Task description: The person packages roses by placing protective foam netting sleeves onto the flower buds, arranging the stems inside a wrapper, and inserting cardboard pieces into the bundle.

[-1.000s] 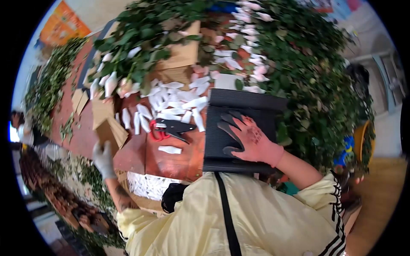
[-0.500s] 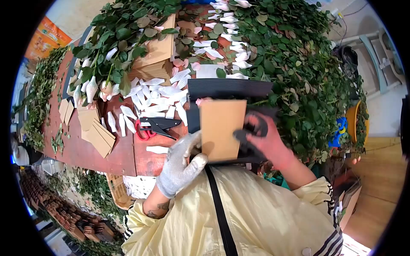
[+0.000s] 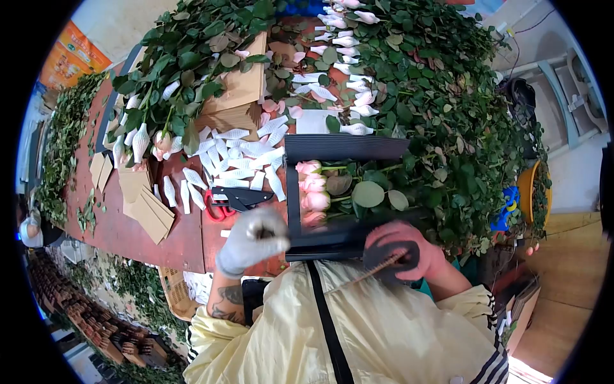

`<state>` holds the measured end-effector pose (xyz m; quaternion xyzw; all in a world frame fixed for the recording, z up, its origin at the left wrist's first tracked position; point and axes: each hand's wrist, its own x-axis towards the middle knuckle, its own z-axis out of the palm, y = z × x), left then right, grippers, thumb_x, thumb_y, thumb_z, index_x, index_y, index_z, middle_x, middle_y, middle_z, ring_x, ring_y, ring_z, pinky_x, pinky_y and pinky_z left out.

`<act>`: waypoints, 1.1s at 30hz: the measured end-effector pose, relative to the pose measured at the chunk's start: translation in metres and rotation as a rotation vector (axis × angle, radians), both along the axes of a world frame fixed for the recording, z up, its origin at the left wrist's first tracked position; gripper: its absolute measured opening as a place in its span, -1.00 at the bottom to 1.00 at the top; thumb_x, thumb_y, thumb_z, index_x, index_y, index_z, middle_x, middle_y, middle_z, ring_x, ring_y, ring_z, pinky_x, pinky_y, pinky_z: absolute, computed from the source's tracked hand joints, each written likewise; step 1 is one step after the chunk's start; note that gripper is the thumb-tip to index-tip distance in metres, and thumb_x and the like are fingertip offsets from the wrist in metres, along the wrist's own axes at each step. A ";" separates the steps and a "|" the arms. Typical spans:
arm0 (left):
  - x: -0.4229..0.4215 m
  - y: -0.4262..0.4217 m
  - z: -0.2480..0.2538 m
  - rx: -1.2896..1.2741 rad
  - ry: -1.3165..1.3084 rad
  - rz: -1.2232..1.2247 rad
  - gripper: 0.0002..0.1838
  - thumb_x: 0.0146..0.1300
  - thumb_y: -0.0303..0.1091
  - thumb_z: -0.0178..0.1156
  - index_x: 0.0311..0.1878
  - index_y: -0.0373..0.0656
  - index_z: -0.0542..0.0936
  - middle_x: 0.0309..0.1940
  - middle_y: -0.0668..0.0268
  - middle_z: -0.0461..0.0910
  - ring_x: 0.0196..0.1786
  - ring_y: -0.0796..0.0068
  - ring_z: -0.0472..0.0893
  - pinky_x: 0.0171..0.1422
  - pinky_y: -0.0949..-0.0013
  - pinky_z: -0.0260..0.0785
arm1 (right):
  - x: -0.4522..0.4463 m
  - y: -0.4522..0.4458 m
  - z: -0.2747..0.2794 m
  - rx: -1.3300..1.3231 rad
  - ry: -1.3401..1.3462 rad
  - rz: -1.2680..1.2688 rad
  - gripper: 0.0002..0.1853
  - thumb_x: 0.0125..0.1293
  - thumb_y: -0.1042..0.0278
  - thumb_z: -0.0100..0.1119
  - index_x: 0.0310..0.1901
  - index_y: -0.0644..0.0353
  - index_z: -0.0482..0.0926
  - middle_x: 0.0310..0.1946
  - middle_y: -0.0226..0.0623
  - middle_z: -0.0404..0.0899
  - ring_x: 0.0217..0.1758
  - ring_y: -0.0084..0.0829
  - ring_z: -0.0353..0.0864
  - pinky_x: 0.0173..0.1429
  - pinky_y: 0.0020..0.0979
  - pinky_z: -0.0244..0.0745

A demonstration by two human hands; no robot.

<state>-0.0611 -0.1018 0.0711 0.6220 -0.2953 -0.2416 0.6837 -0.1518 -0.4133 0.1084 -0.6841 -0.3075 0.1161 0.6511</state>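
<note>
My left hand [image 3: 252,240], in a grey-white glove, hovers left of a black ribbed holder [image 3: 345,148]; it is blurred, its fingers loosely curled and apart, with nothing seen in them. In front of the holder, my right hand [image 3: 400,253], in a red and dark glove, grips a cardboard sheet [image 3: 364,275] seen almost edge-on. Several pink roses [image 3: 313,182] lie in the holder, heads in a column at its left side, stems and leaves stretching right. Close to my left hand lies a black tool with red handles [image 3: 236,198].
White mesh sleeves [image 3: 236,163] lie in a heap left of the holder. Cardboard sheets [image 3: 150,211] are stacked on the red table [image 3: 182,246]. Leafy rose stems [image 3: 448,128] crowd the right side, and more foliage [image 3: 192,51] lies at the back left.
The cardboard sheet, held upright between both hands before, has come down toward my body in my right hand. My left hand has released it and moved left. The roses are now uncovered.
</note>
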 end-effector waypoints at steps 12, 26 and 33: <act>0.013 -0.028 -0.024 0.400 -0.178 0.227 -0.71 0.09 -0.21 0.31 -0.51 -0.24 0.52 -0.63 0.24 0.46 -0.53 0.43 0.46 -0.42 0.34 0.27 | -0.021 0.008 -0.008 -0.362 0.029 -0.477 -0.35 -0.14 0.37 0.39 0.09 0.24 0.44 -0.01 -0.17 0.51 0.10 -0.19 0.46 0.18 -0.28 0.32; 0.028 -0.047 -0.039 0.667 0.024 0.321 -0.57 0.23 -0.07 0.20 -0.56 -0.26 0.52 -0.71 0.25 0.46 -0.59 0.49 0.43 -0.43 0.32 0.29 | 0.061 0.029 0.008 -0.551 0.903 -0.496 -0.76 0.22 0.32 0.13 -0.24 0.36 0.56 -0.41 -0.35 0.59 -0.52 -0.58 0.56 -0.52 -0.47 0.56; 0.026 -0.049 -0.022 0.805 -0.041 0.305 -0.62 0.21 -0.07 0.22 -0.48 -0.24 0.55 -0.67 0.19 0.50 -0.56 0.31 0.50 -0.38 0.27 0.34 | 0.074 0.033 -0.013 -0.590 0.856 -0.478 -0.73 0.21 0.28 0.16 -0.24 0.36 0.47 -0.39 -0.27 0.55 -0.52 -0.51 0.57 -0.56 -0.43 0.53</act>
